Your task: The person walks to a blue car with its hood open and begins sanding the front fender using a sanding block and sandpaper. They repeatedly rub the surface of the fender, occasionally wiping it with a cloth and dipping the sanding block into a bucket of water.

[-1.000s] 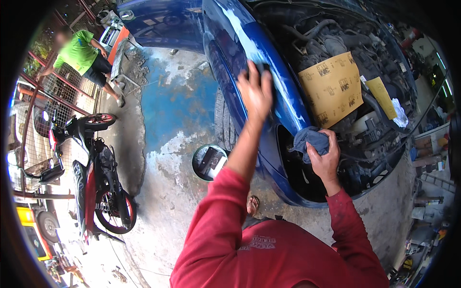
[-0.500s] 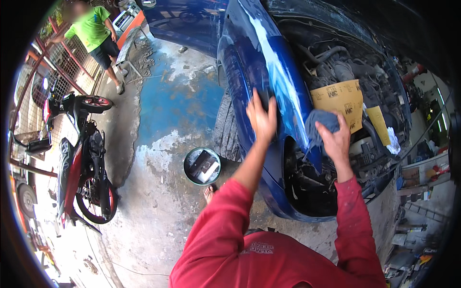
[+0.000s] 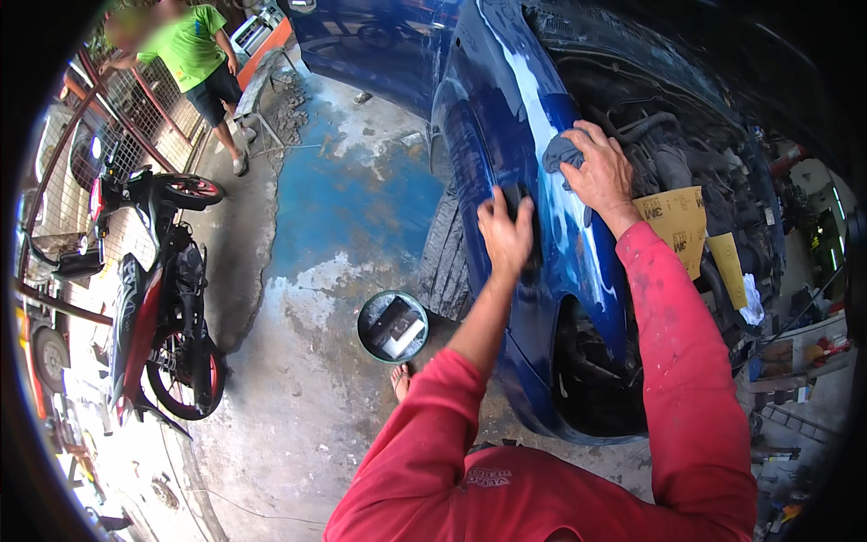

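Observation:
A blue car fender (image 3: pixel 495 135) with a wet, whitish glossy strip lies in front of me. My left hand (image 3: pixel 506 237) is closed round a dark block-like pad (image 3: pixel 531 237) and presses it to the fender's side; most of the pad is hidden by the fingers. Farther up and to the right, my right hand (image 3: pixel 600 172) grips a bunched grey-blue cloth (image 3: pixel 560 155) against the fender's upper edge, beside the engine bay. Two pieces of yellow-brown sandpaper, a large sheet (image 3: pixel 675 224) and a narrow strip (image 3: pixel 726 267), lie over the engine parts.
A round bucket (image 3: pixel 363 336) holding water and dark and white items stands on the floor left of the car, near a tyre (image 3: pixel 446 257). A red-and-black motorcycle (image 3: pixel 149 298) is parked farther left. A person in a green shirt (image 3: pixel 191 56) stands behind it by a mesh fence.
My right hand has carried the cloth from the fender's front tip up along its upper edge. My left hand stays at about the same spot on the fender. The view has shifted slightly.

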Available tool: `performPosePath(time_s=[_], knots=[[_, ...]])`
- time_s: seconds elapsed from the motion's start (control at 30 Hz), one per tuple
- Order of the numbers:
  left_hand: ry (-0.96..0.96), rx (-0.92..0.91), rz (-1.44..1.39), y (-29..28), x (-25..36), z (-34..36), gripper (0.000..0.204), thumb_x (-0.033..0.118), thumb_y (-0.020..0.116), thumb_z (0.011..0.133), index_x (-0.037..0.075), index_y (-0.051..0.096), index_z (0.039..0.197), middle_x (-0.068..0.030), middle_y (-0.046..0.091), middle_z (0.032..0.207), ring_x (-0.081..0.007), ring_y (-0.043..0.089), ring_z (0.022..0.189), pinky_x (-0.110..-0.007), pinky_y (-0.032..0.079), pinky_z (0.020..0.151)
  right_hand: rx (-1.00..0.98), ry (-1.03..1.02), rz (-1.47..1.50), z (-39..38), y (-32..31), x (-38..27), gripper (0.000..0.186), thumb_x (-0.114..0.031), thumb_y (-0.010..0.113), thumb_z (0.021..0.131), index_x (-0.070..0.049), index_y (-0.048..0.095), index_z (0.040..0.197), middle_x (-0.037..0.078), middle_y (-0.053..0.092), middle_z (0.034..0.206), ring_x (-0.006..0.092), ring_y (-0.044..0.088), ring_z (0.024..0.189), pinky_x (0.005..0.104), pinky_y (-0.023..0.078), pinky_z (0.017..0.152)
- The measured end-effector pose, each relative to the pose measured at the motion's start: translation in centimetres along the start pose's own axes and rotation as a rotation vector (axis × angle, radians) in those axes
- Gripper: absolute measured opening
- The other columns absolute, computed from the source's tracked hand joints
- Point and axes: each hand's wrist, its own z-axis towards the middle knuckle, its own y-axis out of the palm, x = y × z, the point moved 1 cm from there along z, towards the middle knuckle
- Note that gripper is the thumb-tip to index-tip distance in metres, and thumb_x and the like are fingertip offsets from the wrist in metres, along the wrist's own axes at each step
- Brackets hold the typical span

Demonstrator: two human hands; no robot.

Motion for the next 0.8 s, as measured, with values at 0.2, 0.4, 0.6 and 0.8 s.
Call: performPosePath(time_s=[0.2, 0.4, 0.6, 0.8], knots=[[-0.017, -0.143, 0.076, -2.6, -1.7, -9.9, 0.083, 0.049, 0.068, 0.105, -0.005, 0.042, 0.163, -0.0339, 0.045, 0.153, -0.0512, 0.046, 0.144, -0.053, 0.039, 0.122, -0.055, 0.022, 0.025, 3.5, 0.9, 0.5, 0.038, -0.022, 0.086, 0.083, -0.02, 0.071, 0.118, 0.005, 0.066, 0.123, 0.0381, 0.066, 0.114, 0.0537, 0.058, 0.092], [-0.069, -0.075, 0.186, 4.5, -0.9, 18.9, 0.08, 0.055, 0.063, 0.104, -0.01, 0.055, 0.149, -0.0404, 0.059, 0.137, -0.0569, 0.063, 0.121, -0.056, 0.051, 0.106, 0.005, 0.059, -0.018, 8.7, 3.8, 1.3, 0.041, -0.027, 0.089, 0.081, -0.019, 0.069, 0.116, 0.007, 0.065, 0.118, 0.0395, 0.068, 0.109, 0.055, 0.06, 0.086], [0.063, -0.219, 0.165, -0.9, 1.0, 5.4, 0.084, 0.047, 0.067, 0.106, -0.009, 0.041, 0.163, -0.0403, 0.048, 0.148, -0.0557, 0.052, 0.136, -0.056, 0.045, 0.116, 0.016, 0.068, -0.02, 13.0, 5.5, 1.5, 0.039, -0.027, 0.087, 0.082, -0.02, 0.069, 0.116, 0.006, 0.065, 0.117, 0.0376, 0.068, 0.11, 0.0542, 0.059, 0.088], [-0.07, -0.302, 0.117, 3.3, -0.2, 19.8, 0.085, 0.055, 0.057, 0.109, -0.012, 0.041, 0.159, -0.0418, 0.052, 0.139, -0.059, 0.055, 0.13, -0.056, 0.048, 0.111, 0.023, 0.091, -0.019, 13.6, 6.0, 1.5, 0.039, -0.028, 0.087, 0.081, -0.02, 0.069, 0.114, 0.005, 0.065, 0.115, 0.0354, 0.069, 0.11, 0.0519, 0.059, 0.089]])
